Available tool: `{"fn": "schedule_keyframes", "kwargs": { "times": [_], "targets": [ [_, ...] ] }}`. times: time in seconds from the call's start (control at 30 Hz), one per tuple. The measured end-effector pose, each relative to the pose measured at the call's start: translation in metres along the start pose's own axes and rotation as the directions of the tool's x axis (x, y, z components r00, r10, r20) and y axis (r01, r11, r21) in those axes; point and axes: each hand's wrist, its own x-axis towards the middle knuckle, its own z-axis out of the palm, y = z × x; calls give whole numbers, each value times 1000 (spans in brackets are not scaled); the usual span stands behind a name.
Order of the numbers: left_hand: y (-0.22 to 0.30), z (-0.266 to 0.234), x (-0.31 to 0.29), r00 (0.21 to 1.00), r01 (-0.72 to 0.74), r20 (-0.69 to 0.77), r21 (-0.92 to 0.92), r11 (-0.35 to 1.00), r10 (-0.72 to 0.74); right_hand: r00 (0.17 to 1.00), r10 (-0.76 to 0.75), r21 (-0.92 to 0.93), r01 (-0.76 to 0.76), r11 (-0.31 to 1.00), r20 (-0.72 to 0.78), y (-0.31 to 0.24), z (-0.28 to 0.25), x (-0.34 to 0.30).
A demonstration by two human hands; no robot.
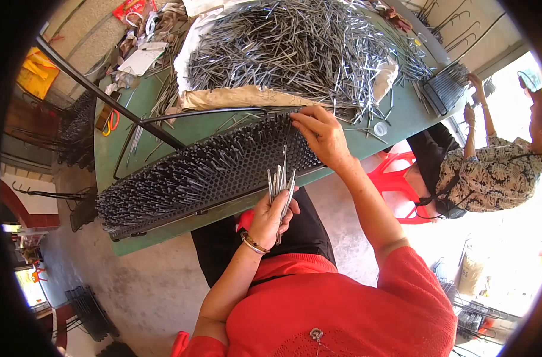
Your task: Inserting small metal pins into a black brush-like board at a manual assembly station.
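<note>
My left hand (272,215) is closed around a bundle of slim silver metal pieces (280,181), their ends fanning upward, in front of the rack. A long black perforated rack (253,172) lies across the table's near side. Dark slim metal pieces (164,178) stand upright in its holes, densely at the left and along the far edge; bare holes show toward the near right. Over the rack's far right end, my right hand (321,134) has thumb and fingers pinched together among the standing pieces. What is between those fingertips is too small to make out.
A big heap of loose metal pieces (283,50) sits on pale sacking (235,98) across the green table (366,143). Orange-handled scissors (111,122) lie at the left, a small clear cup (380,128) at the right. Another person (491,172) works beside a second rack (446,89).
</note>
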Motion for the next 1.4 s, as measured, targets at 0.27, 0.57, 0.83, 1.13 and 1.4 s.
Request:
{"fn": "schedule_keyframes", "kwargs": {
  "times": [0.27,0.57,0.83,1.13,1.4],
  "targets": [
    [-2,1,-1,1000,10,11,-1,1000,-10,993,-118,-1,118,993,-25,0,2,14],
    [-3,-3,3,999,33,-12,-41,999,-33,992,-125,5,125,992,2,0,-5,15],
    [-3,-6,3,999,48,-22,-50,998,-49,972,-210,21,209,978,102,-5,-14,27],
    [-1,-7,2,999,40,10,-52,998,-40,946,-271,58,265,962,179,-7,-6,19],
    [4,-5,-1,997,-33,70,-40,999,35,842,418,426,-535,730,341,-53,-17,-5]
  ]
}}
